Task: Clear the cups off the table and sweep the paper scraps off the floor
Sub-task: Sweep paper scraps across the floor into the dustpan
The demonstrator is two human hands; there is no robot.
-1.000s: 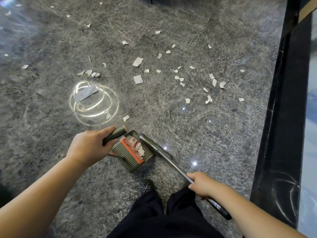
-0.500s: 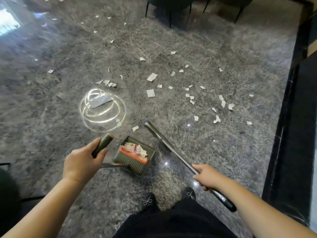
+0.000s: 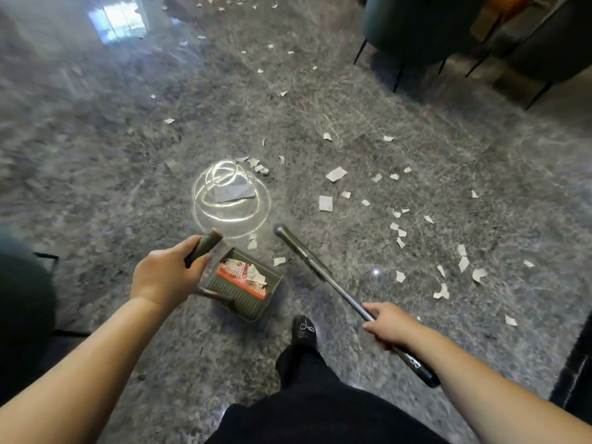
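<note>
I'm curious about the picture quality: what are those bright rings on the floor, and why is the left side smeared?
Head view: the rings are a ceiling light's glare on the glossy stone floor; a window reflection shines top left. The left edge shows motion blur, with wide-angle bending; the dustpan and nearby paper scraps stay fairly sharp.

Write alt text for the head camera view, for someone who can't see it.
Seen from above, a person's left hand grips the handle of a green dustpan holding paper, while the right hand grips a broom handle. Torn white paper scraps litter the grey polished floor ahead, and dark chairs stand at the top right.
</note>
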